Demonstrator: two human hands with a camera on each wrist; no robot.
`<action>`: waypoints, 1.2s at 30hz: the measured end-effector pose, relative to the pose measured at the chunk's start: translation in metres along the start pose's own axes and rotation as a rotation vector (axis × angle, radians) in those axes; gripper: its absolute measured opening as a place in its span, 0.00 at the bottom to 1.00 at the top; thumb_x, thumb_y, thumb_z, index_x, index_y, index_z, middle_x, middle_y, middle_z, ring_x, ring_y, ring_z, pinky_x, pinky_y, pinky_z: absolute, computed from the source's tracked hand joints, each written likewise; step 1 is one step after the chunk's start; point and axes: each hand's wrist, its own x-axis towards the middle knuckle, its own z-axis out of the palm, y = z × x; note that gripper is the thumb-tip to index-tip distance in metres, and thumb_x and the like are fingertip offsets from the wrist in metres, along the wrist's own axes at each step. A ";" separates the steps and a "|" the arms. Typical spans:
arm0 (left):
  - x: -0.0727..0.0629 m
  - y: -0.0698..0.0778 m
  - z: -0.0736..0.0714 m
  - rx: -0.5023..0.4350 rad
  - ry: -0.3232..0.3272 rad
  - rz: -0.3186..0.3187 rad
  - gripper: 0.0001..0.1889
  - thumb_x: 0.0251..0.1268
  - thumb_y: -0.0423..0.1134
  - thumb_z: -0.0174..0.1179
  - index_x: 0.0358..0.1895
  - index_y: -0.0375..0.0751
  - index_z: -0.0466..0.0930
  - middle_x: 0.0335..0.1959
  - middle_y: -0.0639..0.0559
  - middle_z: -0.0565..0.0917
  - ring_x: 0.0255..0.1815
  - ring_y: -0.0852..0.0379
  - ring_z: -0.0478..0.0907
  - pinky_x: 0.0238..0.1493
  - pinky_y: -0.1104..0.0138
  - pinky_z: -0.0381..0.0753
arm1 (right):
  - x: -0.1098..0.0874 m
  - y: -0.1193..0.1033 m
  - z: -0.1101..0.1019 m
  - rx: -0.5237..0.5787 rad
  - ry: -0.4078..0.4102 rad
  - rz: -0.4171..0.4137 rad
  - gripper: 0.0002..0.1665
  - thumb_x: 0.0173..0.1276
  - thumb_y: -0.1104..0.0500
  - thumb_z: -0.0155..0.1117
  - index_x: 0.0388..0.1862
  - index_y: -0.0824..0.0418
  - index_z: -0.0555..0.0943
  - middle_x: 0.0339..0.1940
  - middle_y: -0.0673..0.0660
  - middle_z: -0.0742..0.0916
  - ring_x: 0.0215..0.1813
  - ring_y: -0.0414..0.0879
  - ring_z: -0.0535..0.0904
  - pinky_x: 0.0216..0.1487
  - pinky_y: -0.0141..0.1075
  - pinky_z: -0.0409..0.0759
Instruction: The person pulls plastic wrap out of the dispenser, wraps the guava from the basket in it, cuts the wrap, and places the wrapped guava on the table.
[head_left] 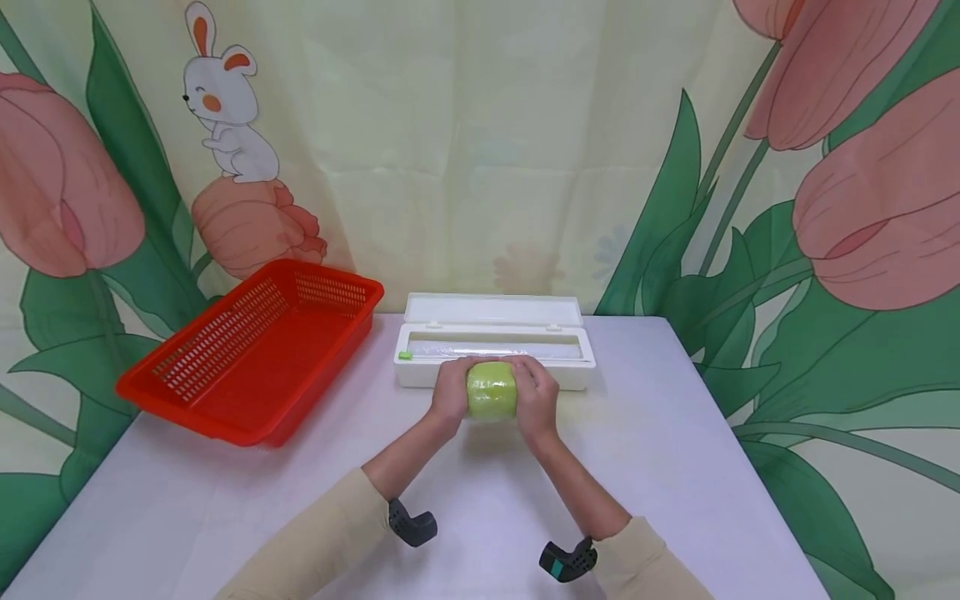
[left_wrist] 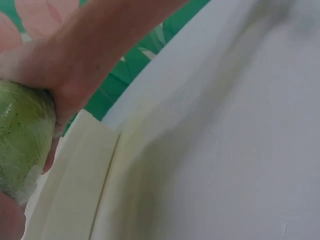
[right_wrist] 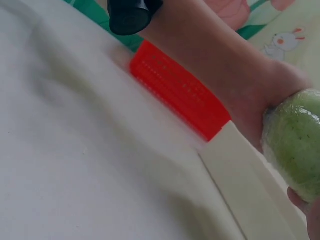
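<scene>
- Head view: the left hand (head_left: 450, 390) and the right hand (head_left: 536, 396) grip a green round object (head_left: 492, 390) between them, fingers curled round its two sides, palms pressed to it. The object sits just in front of the white dispenser box (head_left: 495, 343), touching or nearly touching its front wall.
- Same view: the box lid stands open, with a clear roll in the trough and a small green tab at the box's left end. A red basket (head_left: 255, 358) lies to the left of the box, tilted, on the white table (head_left: 675, 467). A floral curtain with a rabbit print hangs behind the box.
- Left wrist view: only here does the object's surface (left_wrist: 22, 135) show as shiny, speckled green, as if under film. The opposite hand (left_wrist: 75, 65) curls over it, beside the box's pale wall (left_wrist: 75, 185). The left hand's own fingers are barely seen at the lower edge.
- Right wrist view: the object (right_wrist: 295, 142) again, with the left hand (right_wrist: 250, 95) wrapped behind it. The box edge (right_wrist: 240, 180) runs beneath, and the red basket (right_wrist: 180, 90) shows beyond the box, which the left wrist view does not show.
</scene>
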 end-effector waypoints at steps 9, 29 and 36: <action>0.005 0.004 0.000 -0.034 0.036 -0.021 0.22 0.71 0.44 0.41 0.51 0.38 0.83 0.44 0.48 0.86 0.46 0.57 0.79 0.47 0.68 0.75 | 0.008 0.002 0.001 0.032 -0.012 -0.011 0.17 0.72 0.62 0.49 0.43 0.62 0.87 0.42 0.59 0.88 0.46 0.39 0.80 0.50 0.27 0.74; -0.004 0.001 -0.010 0.171 -0.045 0.287 0.22 0.74 0.40 0.37 0.52 0.42 0.84 0.52 0.49 0.86 0.54 0.54 0.80 0.54 0.64 0.76 | 0.011 -0.010 0.003 0.202 -0.100 0.495 0.25 0.73 0.46 0.52 0.54 0.63 0.82 0.52 0.58 0.84 0.49 0.42 0.76 0.50 0.33 0.75; -0.001 0.008 -0.006 -0.005 -0.061 -0.060 0.27 0.75 0.52 0.34 0.63 0.43 0.76 0.60 0.49 0.80 0.61 0.52 0.74 0.60 0.62 0.71 | 0.005 -0.006 0.001 0.067 -0.019 0.290 0.16 0.70 0.54 0.53 0.43 0.57 0.87 0.46 0.54 0.89 0.48 0.41 0.79 0.51 0.36 0.73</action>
